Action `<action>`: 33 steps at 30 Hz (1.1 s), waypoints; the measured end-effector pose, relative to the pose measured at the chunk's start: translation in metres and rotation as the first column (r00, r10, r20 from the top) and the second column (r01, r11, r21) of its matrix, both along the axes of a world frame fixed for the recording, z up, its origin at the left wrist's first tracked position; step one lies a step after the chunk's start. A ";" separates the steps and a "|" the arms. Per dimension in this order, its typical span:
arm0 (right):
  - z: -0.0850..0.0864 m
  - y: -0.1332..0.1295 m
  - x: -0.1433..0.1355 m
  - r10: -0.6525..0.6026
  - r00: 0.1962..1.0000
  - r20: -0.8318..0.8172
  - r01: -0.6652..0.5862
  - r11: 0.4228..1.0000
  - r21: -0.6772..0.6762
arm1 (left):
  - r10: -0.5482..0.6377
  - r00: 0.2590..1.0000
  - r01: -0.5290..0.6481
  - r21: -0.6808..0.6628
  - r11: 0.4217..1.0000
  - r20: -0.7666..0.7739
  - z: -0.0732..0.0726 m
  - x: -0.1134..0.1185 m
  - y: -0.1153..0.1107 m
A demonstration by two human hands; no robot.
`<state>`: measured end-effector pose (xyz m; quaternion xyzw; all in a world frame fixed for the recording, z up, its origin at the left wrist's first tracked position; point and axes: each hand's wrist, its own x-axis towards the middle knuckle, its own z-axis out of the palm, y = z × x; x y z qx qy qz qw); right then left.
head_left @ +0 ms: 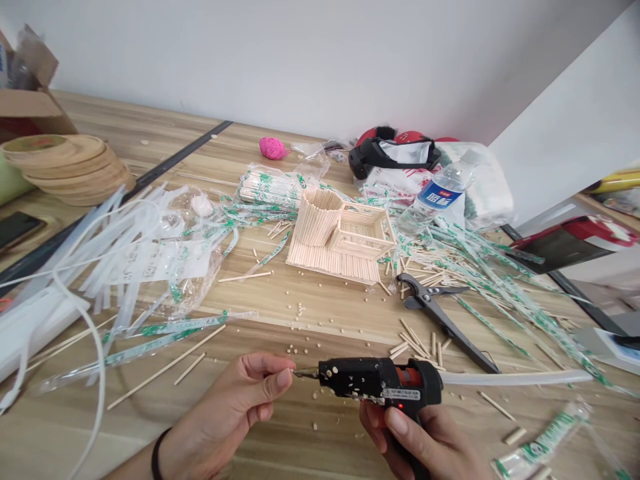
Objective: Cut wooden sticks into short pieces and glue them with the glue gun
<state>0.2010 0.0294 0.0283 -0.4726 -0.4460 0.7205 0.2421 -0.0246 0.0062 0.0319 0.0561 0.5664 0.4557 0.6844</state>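
My right hand (425,437) grips the handle of a black hot glue gun (355,379), its metal nozzle pointing left and a small red light lit. A long clear glue stick (515,378) sticks out of its back end. Just at the nozzle tip, the thumb and forefinger of my left hand (250,393) are pinched together; whatever lies between them is too small to make out. Beyond both hands stands a model made of short wooden sticks (333,263), with a rounded upright wall and a railed box on a flat stick base.
Pruning cutters (445,320) lie right, among loose sticks and green-printed wrappers (485,303). A water bottle (440,193), pink yarn ball (273,148) and packed stick bundle (273,187) are behind. Left are clear glue sticks (140,267), a white cable (95,333) and wooden discs (70,167).
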 end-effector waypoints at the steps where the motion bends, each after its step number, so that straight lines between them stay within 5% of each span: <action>1: -0.001 0.000 0.001 0.000 1.000 0.008 0.000 1.000 -0.002 | 0.004 1.000 -0.004 -0.001 1.000 -0.001 0.000 0.000 0.000; 8: -0.012 -0.001 0.006 0.039 0.999 -0.017 -0.039 0.999 0.027 | 0.013 1.000 -0.013 0.001 1.000 -0.007 -0.002 -0.002 -0.004; 19: 0.004 0.000 -0.001 0.006 1.000 0.013 -0.006 1.000 0.001 | 0.003 1.000 -0.003 0.012 1.000 -0.003 -0.002 -0.002 -0.002; 33: 0.004 0.001 0.001 0.003 1.000 0.016 -0.003 1.000 -0.005 | 0.009 1.000 -0.009 0.012 1.000 -0.005 -0.001 -0.002 -0.002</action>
